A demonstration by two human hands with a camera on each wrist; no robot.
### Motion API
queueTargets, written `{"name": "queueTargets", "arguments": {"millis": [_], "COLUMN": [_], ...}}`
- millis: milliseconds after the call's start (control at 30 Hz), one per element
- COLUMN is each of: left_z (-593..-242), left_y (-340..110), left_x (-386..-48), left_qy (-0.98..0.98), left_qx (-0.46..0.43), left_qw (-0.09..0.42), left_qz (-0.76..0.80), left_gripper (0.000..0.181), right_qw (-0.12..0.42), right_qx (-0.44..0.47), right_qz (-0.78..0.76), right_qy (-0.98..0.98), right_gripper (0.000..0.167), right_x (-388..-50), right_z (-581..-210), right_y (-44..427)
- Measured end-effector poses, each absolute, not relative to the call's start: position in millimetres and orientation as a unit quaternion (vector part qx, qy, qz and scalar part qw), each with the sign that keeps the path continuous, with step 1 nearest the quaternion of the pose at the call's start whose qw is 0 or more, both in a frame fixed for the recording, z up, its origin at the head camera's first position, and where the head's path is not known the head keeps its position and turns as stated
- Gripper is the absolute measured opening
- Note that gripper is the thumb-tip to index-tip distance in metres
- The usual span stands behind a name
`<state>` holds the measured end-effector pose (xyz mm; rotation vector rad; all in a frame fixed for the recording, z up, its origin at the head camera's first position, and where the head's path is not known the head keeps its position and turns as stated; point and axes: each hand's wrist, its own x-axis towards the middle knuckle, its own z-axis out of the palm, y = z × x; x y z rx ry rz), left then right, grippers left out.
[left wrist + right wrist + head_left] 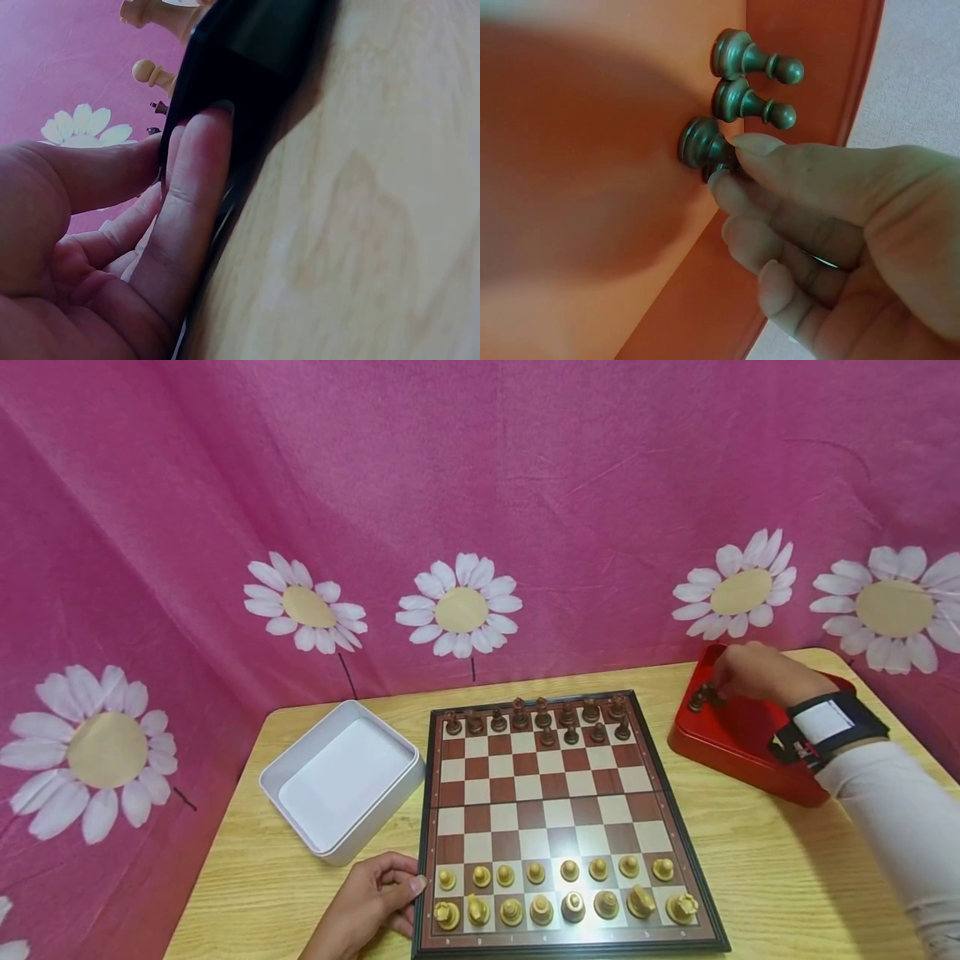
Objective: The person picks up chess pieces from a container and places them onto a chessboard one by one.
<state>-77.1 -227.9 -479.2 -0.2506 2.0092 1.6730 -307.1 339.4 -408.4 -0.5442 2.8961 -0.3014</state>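
Note:
My right hand (767,674) reaches into the red box (738,772) on the right. In the right wrist view, thumb and index finger pinch a dark pawn (701,144) by its upper part; its head is hidden by the fingers. Two more dark pawns (754,103) stand beside it. My left hand (369,897) holds the near left edge of the chessboard (525,817), thumb on the rim and fingers against the side. Light pieces (572,906) fill two rows on the near side. Dark pieces (520,717) stand along the far side, with dark pawns (572,734) on the right half.
A white box (352,777), its inside bare, lies left of the chessboard on the wooden table (225,868). Behind the table hangs a pink cloth (577,527) with white daisies. The red box wall rises around my right hand.

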Motion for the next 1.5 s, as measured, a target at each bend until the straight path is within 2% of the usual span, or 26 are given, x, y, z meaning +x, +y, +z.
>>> {"name": "queueTargets", "arguments": {"millis": [433,833,1067,1500], "left_z": [-479.3,-477.6,-477.9,-478.7], "left_y": [-227.8,-228.5,-229.6,-227.1], "left_x": [-77.1,-77.9,-77.9,-76.9], "left_qy": [0.746,0.749,0.749,0.738], "left_qx": [-0.09,-0.093,-0.087,-0.088], "left_qw": [0.258,0.259,0.261,0.251], "left_qz": [0.607,0.603,0.604,0.62], "left_gripper": [0.034,0.033,0.034,0.031], "right_qw": [0.12,0.111,0.113,0.042], "right_qx": [-0.162,-0.166,-0.172,-0.167], "right_qz": [-0.109,-0.101,-0.089,-0.079], "right_qy": [0.973,0.975,0.975,0.982], "right_gripper": [0.011,0.015,0.007,0.006], "right_x": [-308.2,-308.6,-309.5,-301.7], "right_z": [-417.9,-416.9,-417.2,-386.6], "right_y": [340.6,337.9,339.5,330.4]}}
